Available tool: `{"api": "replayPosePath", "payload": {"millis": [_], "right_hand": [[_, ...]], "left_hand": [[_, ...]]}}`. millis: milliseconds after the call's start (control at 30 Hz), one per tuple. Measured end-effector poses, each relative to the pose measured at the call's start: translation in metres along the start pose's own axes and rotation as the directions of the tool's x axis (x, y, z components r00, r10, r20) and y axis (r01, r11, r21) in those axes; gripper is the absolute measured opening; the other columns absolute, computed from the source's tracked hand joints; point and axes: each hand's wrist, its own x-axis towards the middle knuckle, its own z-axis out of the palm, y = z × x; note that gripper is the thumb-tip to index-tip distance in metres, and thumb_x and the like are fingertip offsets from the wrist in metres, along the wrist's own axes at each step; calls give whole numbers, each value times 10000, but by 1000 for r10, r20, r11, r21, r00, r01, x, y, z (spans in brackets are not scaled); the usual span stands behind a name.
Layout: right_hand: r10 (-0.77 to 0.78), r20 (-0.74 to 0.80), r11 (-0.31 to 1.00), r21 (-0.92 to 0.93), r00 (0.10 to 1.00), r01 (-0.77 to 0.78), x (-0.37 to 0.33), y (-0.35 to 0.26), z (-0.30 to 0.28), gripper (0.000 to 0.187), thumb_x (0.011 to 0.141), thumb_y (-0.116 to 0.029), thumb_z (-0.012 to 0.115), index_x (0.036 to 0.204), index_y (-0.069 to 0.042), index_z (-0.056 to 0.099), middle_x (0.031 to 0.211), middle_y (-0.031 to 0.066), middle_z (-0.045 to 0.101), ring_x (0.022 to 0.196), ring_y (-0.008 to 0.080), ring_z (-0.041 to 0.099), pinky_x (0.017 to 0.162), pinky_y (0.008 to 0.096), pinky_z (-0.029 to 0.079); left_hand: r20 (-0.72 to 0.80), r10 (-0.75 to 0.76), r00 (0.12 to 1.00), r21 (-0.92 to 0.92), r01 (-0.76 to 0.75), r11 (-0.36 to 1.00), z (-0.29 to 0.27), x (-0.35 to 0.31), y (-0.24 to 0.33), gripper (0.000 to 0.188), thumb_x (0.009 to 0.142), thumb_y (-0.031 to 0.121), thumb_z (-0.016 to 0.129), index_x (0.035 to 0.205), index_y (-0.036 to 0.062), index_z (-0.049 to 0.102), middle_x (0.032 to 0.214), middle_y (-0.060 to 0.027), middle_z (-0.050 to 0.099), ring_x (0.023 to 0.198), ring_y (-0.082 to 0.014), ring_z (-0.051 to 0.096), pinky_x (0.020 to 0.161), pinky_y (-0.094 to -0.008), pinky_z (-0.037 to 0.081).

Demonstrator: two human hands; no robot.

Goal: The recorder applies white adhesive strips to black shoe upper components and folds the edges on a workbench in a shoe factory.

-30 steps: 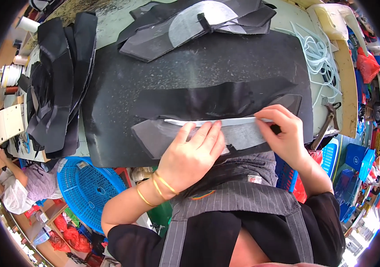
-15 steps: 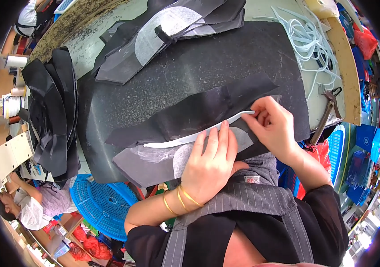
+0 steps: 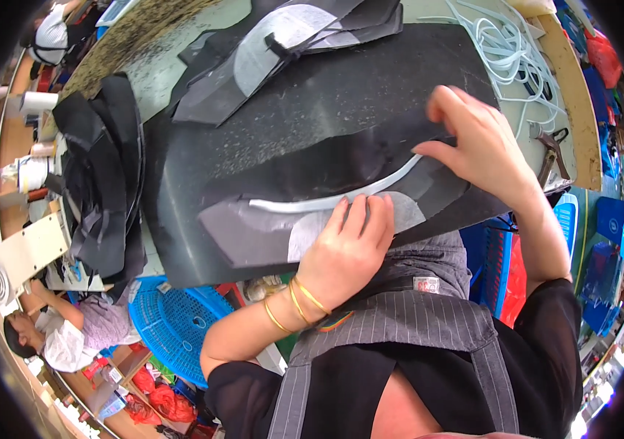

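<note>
A narrow white strip (image 3: 293, 207) lies in a gentle curve along the edge of a dark grey cut piece (image 3: 253, 235) that bears a pale semicircular patch (image 3: 407, 208). Black material (image 3: 304, 168) spreads along the strip's far side. My left hand (image 3: 348, 252) rests on the piece, fingers stretched out and tips at the strip's near edge. Over the strip's right end is my right hand (image 3: 483, 143), thumb and fingers apart; its thumb tip is close to the strip, and I cannot tell whether they touch. Its fingers are slightly blurred.
Beneath lies a large black board (image 3: 187, 190). Stacked dark cut pieces (image 3: 209, 99) are at the back, more black pieces (image 3: 103, 175) at left. A tangle of pale strips (image 3: 509, 55) and a hammer (image 3: 551, 155) lie right. A blue basket (image 3: 180, 325) and a co-worker (image 3: 70, 329) are lower left.
My right hand has opened from its pinch on the strip's end and lifted up and away. The strip's right end now curves farther up. My left hand stays on the piece.
</note>
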Motion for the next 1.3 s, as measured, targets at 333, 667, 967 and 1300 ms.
{"api": "replayPosePath", "payload": {"millis": [333, 667, 967, 1300], "right_hand": [[-573, 41, 800, -188, 818, 570, -4, -56, 45, 227, 695, -153, 732, 839, -50, 589, 906, 95, 591, 931, 276, 571, 835, 394, 452], [-487, -112, 858, -248, 866, 450, -51, -59, 61, 432, 697, -131, 638, 1092, 40, 676, 1046, 91, 619, 849, 214, 600, 687, 314, 526], [-698, 33, 677, -294, 716, 674, -45, -61, 61, 401, 669, -123, 669, 1008, 90, 695, 939, 98, 614, 892, 207, 618, 787, 311, 550], [-496, 88, 867, 103, 864, 487, -46, -60, 59, 284, 700, -88, 715, 981, -58, 687, 919, 25, 647, 835, 205, 630, 593, 323, 545]], "left_hand": [[132, -87, 987, 19, 85, 996, -53, 26, -84, 564, 657, 201, 858, 1138, 39, 610, 1155, -120, 643, 1164, -306, 555, 995, -433, 433], [-48, -45, 998, 182, 53, 982, -27, -19, -43, 115, 745, 111, 656, 826, 36, 690, 812, -53, 658, 723, -168, 600, 625, -279, 478], [-65, 75, 995, 191, -61, 980, -24, -24, -37, 276, 757, 108, 667, 981, -39, 731, 970, -121, 717, 813, -178, 651, 611, -266, 490], [35, -150, 988, -663, 135, 736, -18, -43, -44, 230, 823, 79, 671, 1007, -59, 676, 1120, -109, 631, 1074, -295, 605, 921, -375, 544]]}}
